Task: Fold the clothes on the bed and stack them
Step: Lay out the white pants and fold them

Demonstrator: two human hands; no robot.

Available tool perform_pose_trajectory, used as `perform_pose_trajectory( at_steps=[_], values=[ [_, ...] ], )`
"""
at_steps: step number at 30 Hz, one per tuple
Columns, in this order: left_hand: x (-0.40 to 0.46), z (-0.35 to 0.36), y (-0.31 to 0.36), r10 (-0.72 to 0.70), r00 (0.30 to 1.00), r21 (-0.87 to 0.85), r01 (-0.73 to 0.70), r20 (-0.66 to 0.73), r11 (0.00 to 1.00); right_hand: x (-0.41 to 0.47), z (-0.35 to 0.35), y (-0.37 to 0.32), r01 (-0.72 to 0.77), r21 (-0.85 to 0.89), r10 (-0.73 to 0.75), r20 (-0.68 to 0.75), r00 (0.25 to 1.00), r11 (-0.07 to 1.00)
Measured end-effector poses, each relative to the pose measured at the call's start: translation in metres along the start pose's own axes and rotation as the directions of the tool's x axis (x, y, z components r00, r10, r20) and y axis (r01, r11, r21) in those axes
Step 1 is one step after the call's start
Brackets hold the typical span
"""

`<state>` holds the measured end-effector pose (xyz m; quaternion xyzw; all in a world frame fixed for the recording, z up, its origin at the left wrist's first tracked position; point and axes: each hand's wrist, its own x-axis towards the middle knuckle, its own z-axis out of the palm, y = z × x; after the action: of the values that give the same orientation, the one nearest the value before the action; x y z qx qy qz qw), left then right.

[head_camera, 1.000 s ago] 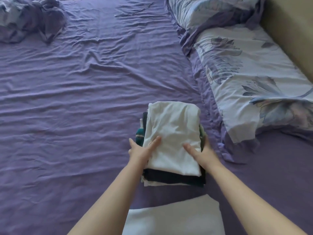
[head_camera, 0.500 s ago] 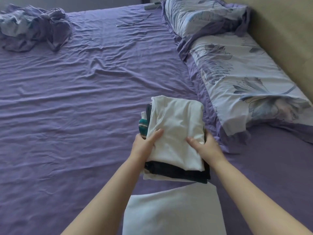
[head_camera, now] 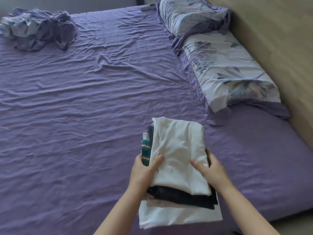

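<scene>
— Two hands on the load, as I read the head view: the left hand (head_camera: 144, 168) and the right hand (head_camera: 210, 168) grip opposite sides of the folded stack of clothes (head_camera: 177, 160), thumbs on the white cotton top piece (head_camera: 179, 150), fingers curled under, grasping the pile.

— What changed since a second ago?

— The stack sat on the purple wrinkled bed sheet (head_camera: 84, 116) with my palms merely resting on it; now it is lifted and drawn toward me, over the separate folded white garment (head_camera: 177, 217) at the near edge of the bed.

— Meaning?

— I judge the piles are being merged: lower this one squarely onto the white piece.

— Anything left unfolded?

— A crumpled purple-and-blue bundle (head_camera: 39, 29) lies at the far corner, well apart from the floral pillows (head_camera: 228, 65); whether it is clothing I cannot tell.
</scene>
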<state>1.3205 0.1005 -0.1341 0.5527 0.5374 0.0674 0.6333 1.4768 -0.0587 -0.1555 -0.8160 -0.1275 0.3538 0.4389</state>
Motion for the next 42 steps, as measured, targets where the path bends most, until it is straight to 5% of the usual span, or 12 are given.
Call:
perform_pose_trajectory(
  at_steps=[6,12,18,24,30,42],
  values=[
    [-0.012,0.002,-0.082,-0.095,0.995,0.055,0.094,0.013,0.994,-0.028,0.020,0.065,-0.088,-0.082,0.090,0.024,0.996,0.993],
    [0.005,-0.002,-0.113,-0.076,0.995,0.449,0.094,-0.059,0.888,-0.021,0.025,0.091,-0.151,-0.307,0.144,-0.045,0.989,0.940],
    [0.012,-0.003,-0.107,-0.201,0.969,0.176,0.175,0.141,0.969,-0.012,0.025,0.102,-0.338,-0.188,0.346,0.009,0.938,0.922],
    [0.015,0.002,-0.117,-0.119,0.987,0.022,0.118,0.106,0.993,-0.008,0.016,0.107,-0.265,0.054,0.261,0.061,0.963,0.963],
    [-0.001,0.026,-0.091,0.010,0.997,-0.128,0.000,0.079,0.992,-0.006,-0.005,0.093,-0.127,0.091,0.128,-0.006,0.992,0.988],
    [0.009,0.204,-0.009,0.121,0.952,-0.170,-0.075,0.281,0.983,0.045,-0.207,0.066,-0.073,0.005,0.073,-0.159,0.985,0.997]
  ],
)
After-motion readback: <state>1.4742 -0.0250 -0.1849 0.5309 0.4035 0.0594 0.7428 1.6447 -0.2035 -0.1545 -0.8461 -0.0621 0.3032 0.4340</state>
